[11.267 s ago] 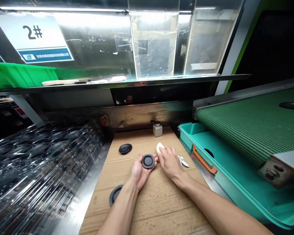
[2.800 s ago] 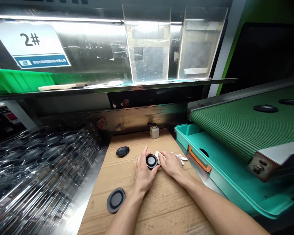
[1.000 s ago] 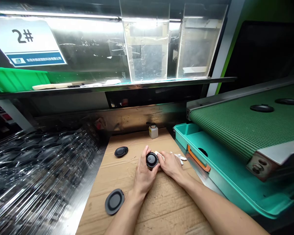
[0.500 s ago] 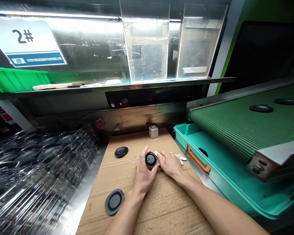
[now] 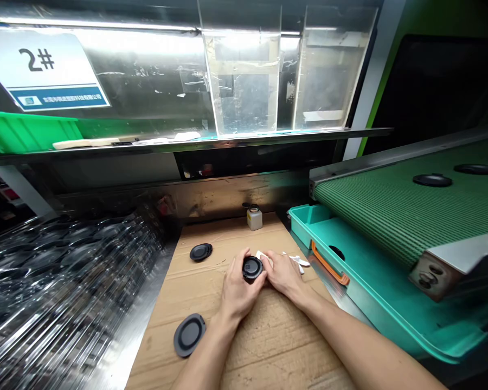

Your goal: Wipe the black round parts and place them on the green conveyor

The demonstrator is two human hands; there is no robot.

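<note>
Two hands: the left hand and right hand, both bare, meet near the middle of a cardboard sheet.
Left hand: closed, fingers and thumb gripping a black round disc by its edge.
Right hand: fingers curled down over a white cloth, pinning it; the palm is hidden.
Disc position: raised in the left hand, face up and slightly tilted, above the sheet, just left of the right hand.
Cloth contact: pressed at the disc's right edge; the exact contact is hidden by the fingers.
Other discs: one dark disc lies farther up the sheet, and one with a grey centre lies flat near the left forearm.
Sheet, far end: a small white bottle with a black cap stands upright.
Right of hands: white plastic scraps lie on the sheet's edge, beside a teal tray with an orange handle.
Beyond tray: a green mesh conveyor belt carries two black discs.
Left of sheet: stacked clear plastic trays.
Overhead: a metal shelf holds a green plastic bin, below clear acrylic dividers and a "2#" sign.
</note>
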